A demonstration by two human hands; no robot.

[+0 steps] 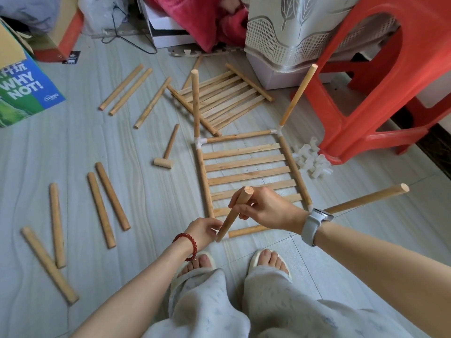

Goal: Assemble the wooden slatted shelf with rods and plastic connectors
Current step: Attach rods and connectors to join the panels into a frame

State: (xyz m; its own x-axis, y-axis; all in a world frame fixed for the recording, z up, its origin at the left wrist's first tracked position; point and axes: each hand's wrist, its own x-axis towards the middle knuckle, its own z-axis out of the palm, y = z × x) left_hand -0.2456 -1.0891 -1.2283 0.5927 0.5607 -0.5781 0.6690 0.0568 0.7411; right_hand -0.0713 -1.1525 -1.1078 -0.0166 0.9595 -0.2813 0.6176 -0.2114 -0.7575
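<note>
A slatted wooden shelf panel [246,164] lies flat on the floor with white plastic connectors at its corners. Upright rods stand in the far left corner [195,101], the far right corner [299,93] and the near right corner [366,200]. My right hand [266,207] grips a fourth rod [233,214] near its top, its lower end at the near left corner. My left hand [205,231] pinches the connector there, which is mostly hidden by my fingers. A second slatted panel [222,98] lies further back.
Several loose rods [109,198] lie on the floor to the left. A small wooden mallet [167,150] rests beside the panel. Spare white connectors [311,159] are piled by a red plastic stool [380,76]. A cardboard box [22,86] stands at the far left.
</note>
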